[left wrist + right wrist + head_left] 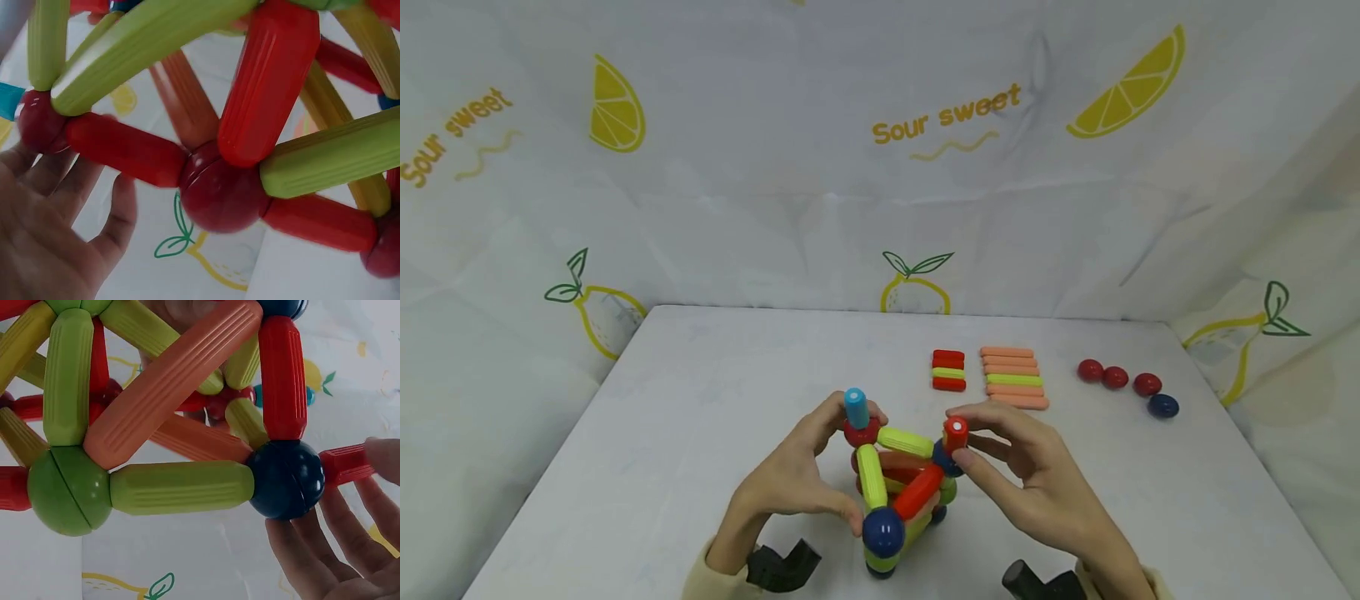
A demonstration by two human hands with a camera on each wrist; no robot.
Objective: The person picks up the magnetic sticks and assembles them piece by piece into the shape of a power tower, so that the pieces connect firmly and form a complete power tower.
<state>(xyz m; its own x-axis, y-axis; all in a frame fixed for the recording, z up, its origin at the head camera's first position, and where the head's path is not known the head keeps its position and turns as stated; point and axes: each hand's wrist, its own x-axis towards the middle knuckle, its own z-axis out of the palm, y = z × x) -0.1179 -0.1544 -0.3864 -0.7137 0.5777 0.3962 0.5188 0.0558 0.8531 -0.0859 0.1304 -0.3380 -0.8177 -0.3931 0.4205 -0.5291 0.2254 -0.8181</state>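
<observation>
The left hand (790, 483) cups the near-left side of the multicoloured plastic rod-and-ball frame (898, 487) on the white table (700, 400), fingers curled on it, apparently steadying it; just right of that grip, the right hand (1030, 483) pinches a short red rod (956, 434) standing on a dark blue ball (286, 479)

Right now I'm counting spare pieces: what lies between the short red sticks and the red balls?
In the head view, a stack of long sticks, orange with one green, lies between the short red sticks and the red balls.

Short sticks (948, 370) and long sticks (1013, 377) lie stacked on the table (700, 400). Four balls (1126, 384) sit right of them. A lemon-print cloth (880, 167) hangs behind.
</observation>
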